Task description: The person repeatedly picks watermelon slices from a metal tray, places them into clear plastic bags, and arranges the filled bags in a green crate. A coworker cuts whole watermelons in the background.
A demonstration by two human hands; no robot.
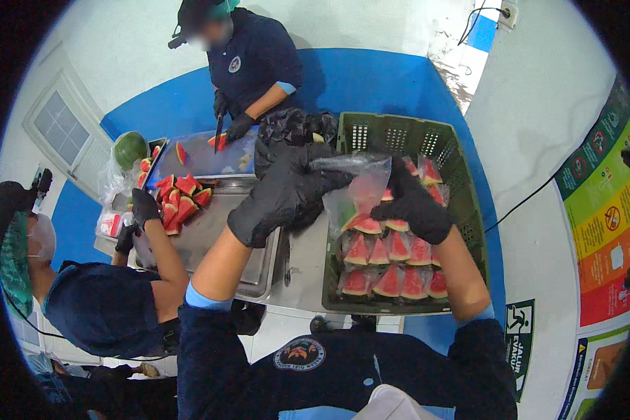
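A clear plastic bag (357,192) with a watermelon wedge inside hangs between my hands, over the left part of a dark green crate (474,238). My left hand (287,189), in a black glove, is closed on the bag's gathered upper edge. My right hand (416,203), also black-gloved, grips the bag's right side with thumb and fingers; the fingertips are partly hidden behind it. Below both hands, several bagged watermelon wedges (388,283) lie in rows in the crate, red flesh up and rinds toward me.
Left of the crate, a metal tray (224,241) holds cut watermelon pieces (182,199). One co-worker across the table cuts watermelon with a knife (219,129) on a blue board (196,164). Another co-worker reaches in from the left. A whole watermelon (129,149) and a black plastic bag (294,126) stand farther back.
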